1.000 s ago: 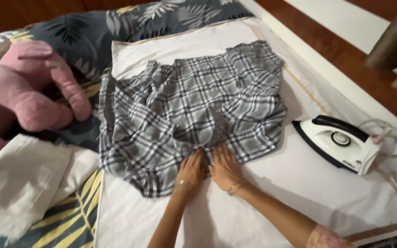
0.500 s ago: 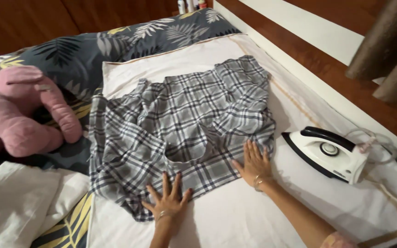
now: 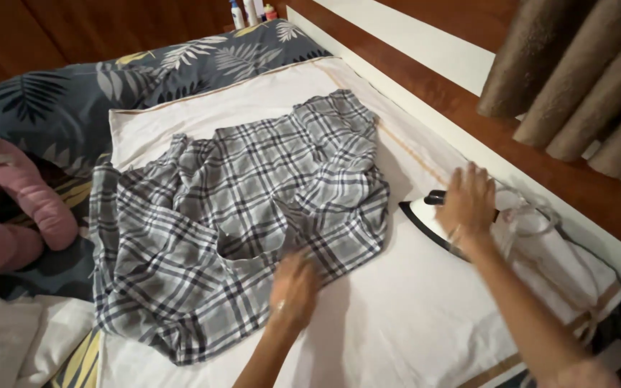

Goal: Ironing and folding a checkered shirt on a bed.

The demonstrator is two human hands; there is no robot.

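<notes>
While the left hand (image 3: 294, 289) is lying flat on the lower hem of the plaid shirt (image 3: 238, 215), fingers together and blurred, clamped on nothing, the right hand (image 3: 467, 205) is resting over the iron (image 3: 425, 219), well off to the shirt's right. Right fingers are spread and draped over the iron's dark handle; whether they are gripping it I cannot tell, since the hand is hiding most of the handle.

Shirt: grey, white and dark check, lying rumpled and spread on a white sheet (image 3: 411, 316) that is covering the bed. Its top is pointing away toward the far edge of the sheet, the hem toward the person. Folds are bunching at the centre and along the left edge.

Iron: white body, pointed tip facing the shirt, sitting on the sheet just beside the shirt's right edge but apart from it. A pale cord (image 3: 533, 215) is trailing behind it toward the bed's right side.

Surroundings: dark leaf-print bedcover (image 3: 181, 68) showing beyond the sheet; a pink plush toy (image 3: 16, 208) lying at far left; white cloth (image 3: 16, 345) bunching at lower left; brown curtain (image 3: 583, 79) hanging at upper right over a wooden ledge; small bottles (image 3: 251, 11) standing at the top edge.
</notes>
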